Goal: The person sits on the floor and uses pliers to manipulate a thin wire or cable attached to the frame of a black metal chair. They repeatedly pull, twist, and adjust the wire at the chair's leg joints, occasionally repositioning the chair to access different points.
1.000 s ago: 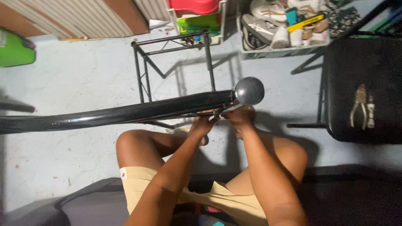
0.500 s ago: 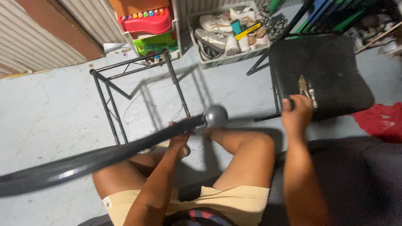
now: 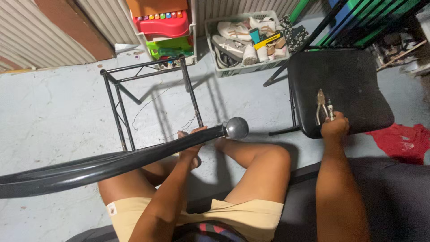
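Note:
A long black curved metal tube [image 3: 112, 163] with a round grey ball end [image 3: 236, 128] runs across my lap from the lower left. My left hand [image 3: 190, 143] grips the tube just behind the ball. My right hand [image 3: 333, 127] reaches onto the black padded chair seat [image 3: 354, 76] at the right, its fingers closed over the handles of the pliers [image 3: 323, 106] lying there. The jaws point away from me. My bare knees show below the tube.
A black metal frame [image 3: 148, 101] stands on the grey concrete floor ahead. Behind it are a colourful toy bin [image 3: 163, 27] and a white basket of shoes [image 3: 246, 40]. A red cloth [image 3: 401, 141] lies on the floor at right.
My right hand left the tube's ball end, reached right to the chair seat and closed on the pliers. The left hand stays on the tube. The view swung right.

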